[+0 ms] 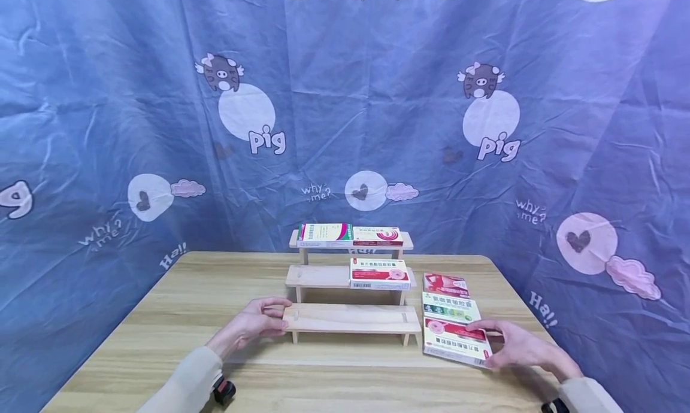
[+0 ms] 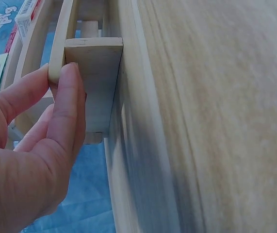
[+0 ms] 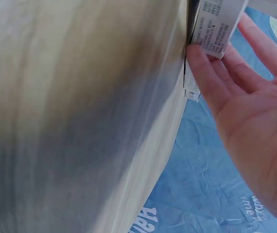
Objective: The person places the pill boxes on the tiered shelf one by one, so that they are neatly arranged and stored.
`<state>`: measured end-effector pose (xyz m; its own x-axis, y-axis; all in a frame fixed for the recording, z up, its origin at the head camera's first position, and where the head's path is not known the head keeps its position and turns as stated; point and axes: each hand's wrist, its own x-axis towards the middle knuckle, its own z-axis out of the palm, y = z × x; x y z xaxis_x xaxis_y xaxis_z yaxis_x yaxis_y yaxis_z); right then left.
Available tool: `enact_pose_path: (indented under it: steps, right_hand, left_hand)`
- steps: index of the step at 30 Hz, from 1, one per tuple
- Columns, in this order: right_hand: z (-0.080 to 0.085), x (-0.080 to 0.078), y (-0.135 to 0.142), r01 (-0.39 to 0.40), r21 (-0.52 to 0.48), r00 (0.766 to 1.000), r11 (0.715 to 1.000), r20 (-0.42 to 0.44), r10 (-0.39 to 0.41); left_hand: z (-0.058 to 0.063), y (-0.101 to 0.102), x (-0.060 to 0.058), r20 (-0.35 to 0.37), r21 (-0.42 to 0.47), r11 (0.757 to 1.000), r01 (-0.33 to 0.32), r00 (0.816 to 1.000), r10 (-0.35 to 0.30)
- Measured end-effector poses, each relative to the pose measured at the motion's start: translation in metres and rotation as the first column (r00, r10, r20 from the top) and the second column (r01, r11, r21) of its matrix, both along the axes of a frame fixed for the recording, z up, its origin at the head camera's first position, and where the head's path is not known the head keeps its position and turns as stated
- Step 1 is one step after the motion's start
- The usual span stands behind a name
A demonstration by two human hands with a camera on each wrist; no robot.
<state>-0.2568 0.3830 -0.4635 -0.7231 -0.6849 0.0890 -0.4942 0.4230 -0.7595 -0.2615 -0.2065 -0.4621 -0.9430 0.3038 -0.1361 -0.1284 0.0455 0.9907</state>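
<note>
A three-step wooden display stand (image 1: 350, 318) stands on the table. My left hand (image 1: 253, 324) pinches the left end of its lowest board; the left wrist view shows thumb and fingers (image 2: 66, 90) on either side of the board's edge. To the right of the stand, my right hand (image 1: 520, 346) grips the right side of a red-and-white medicine box (image 1: 451, 343) lying flat on the table. In the right wrist view its fingers are at the end of that white box (image 3: 218, 26).
Behind the gripped box lie a green-and-white medicine box (image 1: 450, 307) and a red one (image 1: 446, 285). One red-and-white box (image 1: 380, 273) is on the middle step. The top step bears a green-and-purple box (image 1: 324, 233) and a white-and-red one (image 1: 377, 236). A blue curtain (image 1: 345, 114) hangs behind.
</note>
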Motion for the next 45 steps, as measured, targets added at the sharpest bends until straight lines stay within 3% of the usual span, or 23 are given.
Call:
enact_pose_path:
  steps: [8, 13, 17, 20, 29, 36, 42, 45]
  right_hand:
    - [0.015, 0.003, 0.007, 0.053, -0.01, 0.991, 0.999, -0.119, -0.054]
    - [0.02, 0.002, 0.007, -0.01, -0.124, 0.996, 0.992, -0.092, -0.002]
    - [0.025, 0.001, 0.005, -0.036, -0.165, 0.993, 0.986, -0.121, 0.016]
    - [0.029, 0.001, 0.002, -0.044, -0.222, 0.995, 0.974, -0.092, 0.024]
    - [0.035, -0.002, -0.014, -0.107, -0.451, 0.986, 0.886, 0.067, 0.153]
    - [0.045, -0.002, -0.034, -0.055, -0.4, 0.997, 0.915, 0.031, 0.073]
    - [0.05, -0.008, -0.055, -0.09, -0.457, 0.986, 0.885, 0.081, 0.142]
    - [0.051, -0.01, -0.064, -0.086, -0.46, 0.985, 0.884, 0.092, 0.143]
  left_hand:
    - [0.002, 0.001, 0.0, -0.008, -0.017, 1.0, 0.011, 1.0, -0.011]
    - [0.002, 0.002, 0.001, -0.007, -0.018, 1.0, 0.008, 1.0, -0.008]
    - [0.002, 0.002, 0.001, -0.005, -0.018, 1.0, 0.001, 1.0, -0.001]
    - [0.002, 0.003, 0.001, -0.003, -0.02, 1.0, -0.004, 1.0, 0.004]
    - [0.002, 0.003, 0.001, -0.004, -0.028, 1.0, 0.006, 1.0, -0.006]
    - [0.001, 0.003, 0.001, -0.021, -0.038, 0.999, -0.003, 1.0, 0.003]
    - [0.001, 0.004, 0.001, -0.035, -0.048, 0.999, -0.007, 0.999, 0.005]
    - [0.001, 0.003, 0.001, -0.037, -0.049, 0.999, -0.003, 0.999, 0.001]
